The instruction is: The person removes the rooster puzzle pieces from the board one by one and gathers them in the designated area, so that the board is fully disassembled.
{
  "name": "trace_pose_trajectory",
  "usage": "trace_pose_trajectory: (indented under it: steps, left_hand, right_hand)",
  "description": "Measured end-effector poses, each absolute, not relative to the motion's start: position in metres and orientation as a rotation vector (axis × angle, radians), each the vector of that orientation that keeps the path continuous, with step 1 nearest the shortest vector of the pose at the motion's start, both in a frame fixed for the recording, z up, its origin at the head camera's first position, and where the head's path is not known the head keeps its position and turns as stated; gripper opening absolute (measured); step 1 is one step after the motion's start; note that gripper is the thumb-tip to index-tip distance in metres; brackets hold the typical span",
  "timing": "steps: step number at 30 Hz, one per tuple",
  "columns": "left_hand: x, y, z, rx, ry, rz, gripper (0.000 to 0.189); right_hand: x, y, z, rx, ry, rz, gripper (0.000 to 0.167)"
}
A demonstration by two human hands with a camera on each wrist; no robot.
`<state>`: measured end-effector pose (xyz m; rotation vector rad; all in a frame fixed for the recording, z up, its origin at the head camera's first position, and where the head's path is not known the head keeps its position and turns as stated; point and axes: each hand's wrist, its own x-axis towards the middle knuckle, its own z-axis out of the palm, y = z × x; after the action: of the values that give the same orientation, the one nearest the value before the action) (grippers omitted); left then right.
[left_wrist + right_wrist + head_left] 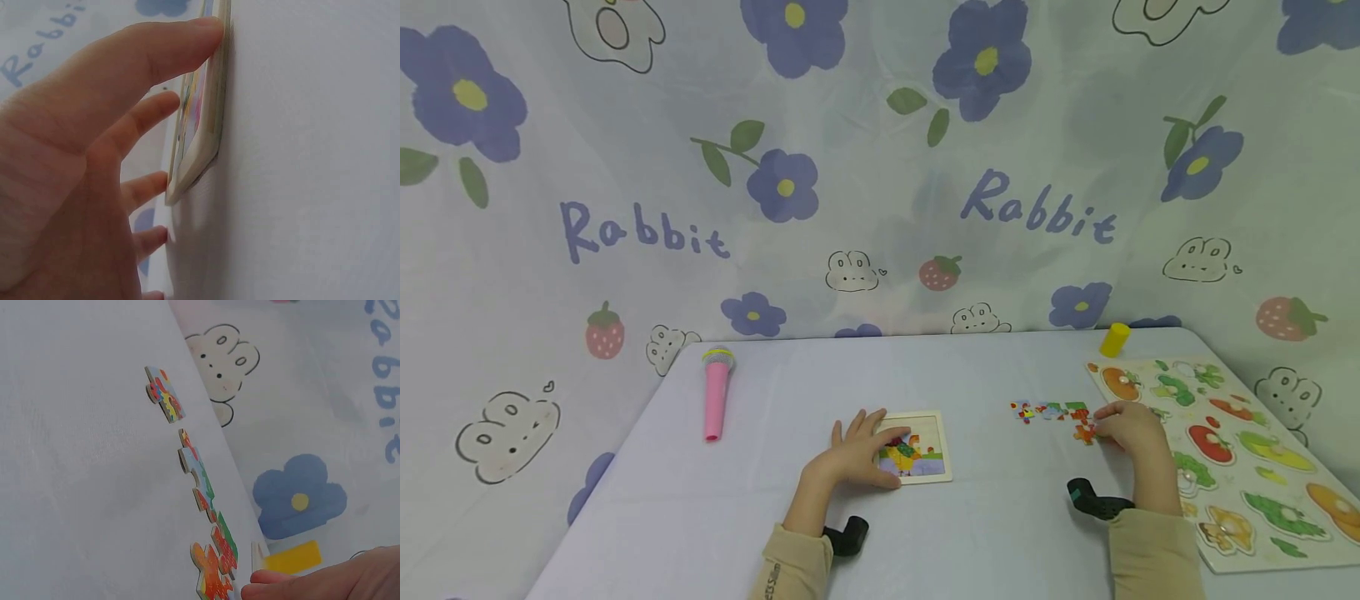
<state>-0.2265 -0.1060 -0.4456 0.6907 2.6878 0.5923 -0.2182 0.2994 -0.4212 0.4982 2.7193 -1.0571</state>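
Observation:
My left hand rests with spread fingers over the left side of a small framed jigsaw puzzle. Its thumb touches the near edge of the wooden frame, and the index finger reaches over the picture. Loose, colourful puzzle pieces lie to the right of the frame, several of them in a row. My right hand is at the right end of that row, its fingertips beside an orange-red piece. No piece shows between the right fingers; their undersides are partly hidden.
A vegetable peg board lies at the right, partly behind the right arm. A yellow cylinder stands beyond it near the far edge. At the far left is a pink toy microphone. A printed curtain hangs behind the white table.

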Motion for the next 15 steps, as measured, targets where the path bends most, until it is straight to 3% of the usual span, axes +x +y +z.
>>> trace_pose_trajectory:
  steps: [5, 15]
  left_hand:
    - [-0.227, -0.106, -0.446, 0.694, 2.691, 0.595, 0.073]
    - [-0.228, -0.106, -0.447, 0.681, 2.688, 0.598, 0.073]
  right_hand:
    - [-0.220, 0.294, -0.419, 0.521, 2.762, -1.101, 0.035]
    - [-0.229, 0.283, -0.421, 0.308, 2.520, -1.769, 0.048]
